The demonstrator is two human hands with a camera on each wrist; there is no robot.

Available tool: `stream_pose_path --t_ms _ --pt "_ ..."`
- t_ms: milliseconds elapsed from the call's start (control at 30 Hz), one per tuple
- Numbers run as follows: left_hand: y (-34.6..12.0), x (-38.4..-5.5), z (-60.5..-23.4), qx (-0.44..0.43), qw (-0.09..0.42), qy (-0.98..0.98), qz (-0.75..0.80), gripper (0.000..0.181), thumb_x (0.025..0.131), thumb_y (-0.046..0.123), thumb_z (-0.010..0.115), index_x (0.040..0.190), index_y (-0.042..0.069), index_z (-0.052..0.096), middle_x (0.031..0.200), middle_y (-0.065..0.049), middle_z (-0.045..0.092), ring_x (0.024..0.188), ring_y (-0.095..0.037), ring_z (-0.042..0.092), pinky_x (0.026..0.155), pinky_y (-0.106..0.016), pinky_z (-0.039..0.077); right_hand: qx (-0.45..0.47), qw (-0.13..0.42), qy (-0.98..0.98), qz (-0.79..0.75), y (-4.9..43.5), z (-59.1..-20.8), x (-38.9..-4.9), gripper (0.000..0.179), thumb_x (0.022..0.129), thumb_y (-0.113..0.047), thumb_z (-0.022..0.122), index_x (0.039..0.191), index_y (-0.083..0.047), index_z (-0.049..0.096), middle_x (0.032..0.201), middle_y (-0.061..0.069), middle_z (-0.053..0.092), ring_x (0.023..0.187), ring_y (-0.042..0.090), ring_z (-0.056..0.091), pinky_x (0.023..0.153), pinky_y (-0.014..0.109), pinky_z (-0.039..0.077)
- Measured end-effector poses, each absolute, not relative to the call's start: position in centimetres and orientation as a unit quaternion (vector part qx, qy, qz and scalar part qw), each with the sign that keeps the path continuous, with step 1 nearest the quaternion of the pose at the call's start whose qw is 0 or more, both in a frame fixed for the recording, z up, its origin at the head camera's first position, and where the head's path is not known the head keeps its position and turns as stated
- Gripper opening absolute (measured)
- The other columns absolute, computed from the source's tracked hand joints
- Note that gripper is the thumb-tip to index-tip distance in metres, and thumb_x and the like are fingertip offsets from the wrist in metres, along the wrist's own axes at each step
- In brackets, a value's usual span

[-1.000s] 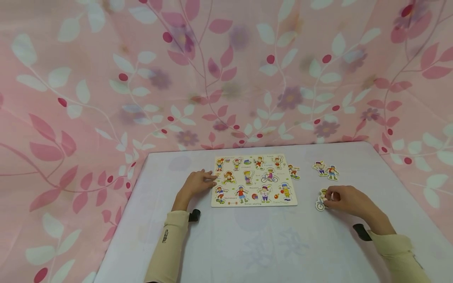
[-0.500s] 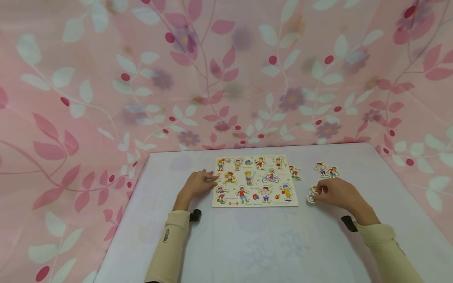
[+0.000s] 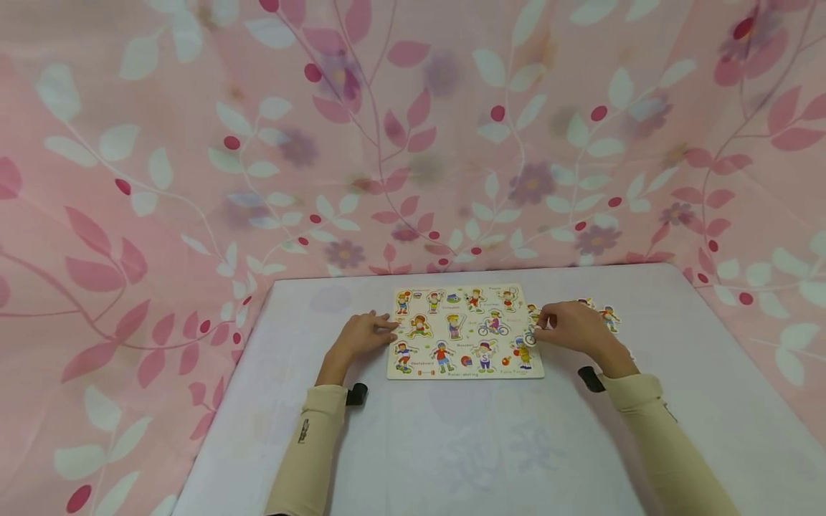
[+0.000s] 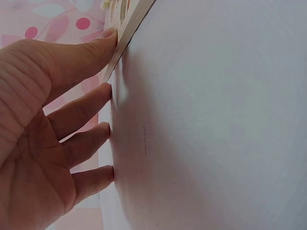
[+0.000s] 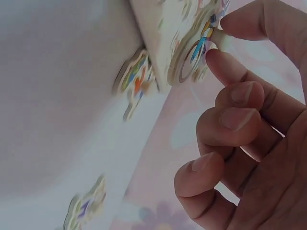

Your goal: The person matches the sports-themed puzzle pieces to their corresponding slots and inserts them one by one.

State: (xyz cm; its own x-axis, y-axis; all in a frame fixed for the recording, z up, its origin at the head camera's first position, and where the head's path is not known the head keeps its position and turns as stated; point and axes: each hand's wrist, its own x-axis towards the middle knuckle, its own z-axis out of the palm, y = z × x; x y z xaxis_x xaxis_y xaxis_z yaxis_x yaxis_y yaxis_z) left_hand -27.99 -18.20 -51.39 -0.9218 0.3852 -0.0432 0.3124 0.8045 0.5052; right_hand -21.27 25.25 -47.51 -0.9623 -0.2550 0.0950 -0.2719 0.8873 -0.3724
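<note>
My right hand [image 3: 571, 326] pinches a cut-out puzzle piece [image 5: 195, 53] with a cyclist on it, thumb and index finger at its small knob. The piece is tilted, close over the right edge of the puzzle board [image 3: 435, 334]. That flat cream board shows several printed sports figures, including a cyclist. At the board's left edge is my left hand [image 3: 361, 335], its thumb [image 4: 98, 50] on the edge and the other fingers extended against the white tablecloth. The right hand partly covers a skateboarder piece [image 5: 136, 76] beside the board.
Farther right on the white-covered table [image 3: 413, 444] lie two more figure pieces, one with a blue cap [image 3: 609, 317] and another [image 3: 585, 302] mostly hidden behind the right hand. A pink floral curtain [image 3: 413, 143] hangs behind the table's back edge.
The right hand has carried the cyclist piece left from the open table to the board's right edge. My left hand has stayed at the board's left edge.
</note>
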Motion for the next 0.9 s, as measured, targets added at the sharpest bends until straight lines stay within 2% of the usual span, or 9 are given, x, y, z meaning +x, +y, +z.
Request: stream_pose_path --t_ms 167,433,600,900 --pt "-18.1 -28.0 -51.5 0.182 0.071 0.946 0.257 0.032 0.087 0.031 0.076 0.118 0.020 0.074 0.134 -0.006 0.060 0.138 -0.036 0.040 0.114 -0.051 0.027 0.130 0.015 -0.968 0.215 23.3 -47.7 -22.8 0.018 0.078 -0.030 0.077 0.075 -0.018 0.064 0.064 -0.006 0.053 0.055 0.013 0.044 0.049 0.029 0.033" --pt "-18.2 -28.0 -51.6 0.179 0.075 0.945 0.265 0.032 0.087 0.031 0.077 0.117 0.020 0.075 0.133 -0.005 0.061 0.138 -0.035 0.040 0.114 -0.050 0.027 0.104 -0.029 -0.967 0.229 20.7 -49.5 -24.9 0.021 0.081 -0.035 0.075 0.074 -0.020 0.063 0.060 -0.005 0.053 0.053 0.014 0.046 0.046 0.029 0.033" --pt "-18.2 -27.9 -51.4 0.184 0.072 0.945 0.260 0.032 0.087 0.030 0.077 0.117 0.019 0.075 0.133 -0.006 0.060 0.137 -0.037 0.040 0.114 -0.051 0.027 0.093 -0.029 -0.968 0.233 19.4 -50.0 -25.4 0.022 0.082 -0.036 0.074 0.072 -0.019 0.063 0.057 -0.004 0.053 0.052 0.014 0.047 0.045 0.028 0.034" --pt "-18.2 -28.0 -51.5 0.174 0.080 0.947 0.259 0.032 0.087 0.032 0.076 0.117 0.021 0.075 0.134 -0.004 0.060 0.139 -0.035 0.038 0.115 -0.050 0.026 0.077 -0.037 -0.970 0.227 18.5 -50.5 -26.2 0.027 0.080 -0.039 0.076 0.071 -0.018 0.062 0.062 -0.002 0.055 0.057 0.016 0.048 0.047 0.029 0.035"
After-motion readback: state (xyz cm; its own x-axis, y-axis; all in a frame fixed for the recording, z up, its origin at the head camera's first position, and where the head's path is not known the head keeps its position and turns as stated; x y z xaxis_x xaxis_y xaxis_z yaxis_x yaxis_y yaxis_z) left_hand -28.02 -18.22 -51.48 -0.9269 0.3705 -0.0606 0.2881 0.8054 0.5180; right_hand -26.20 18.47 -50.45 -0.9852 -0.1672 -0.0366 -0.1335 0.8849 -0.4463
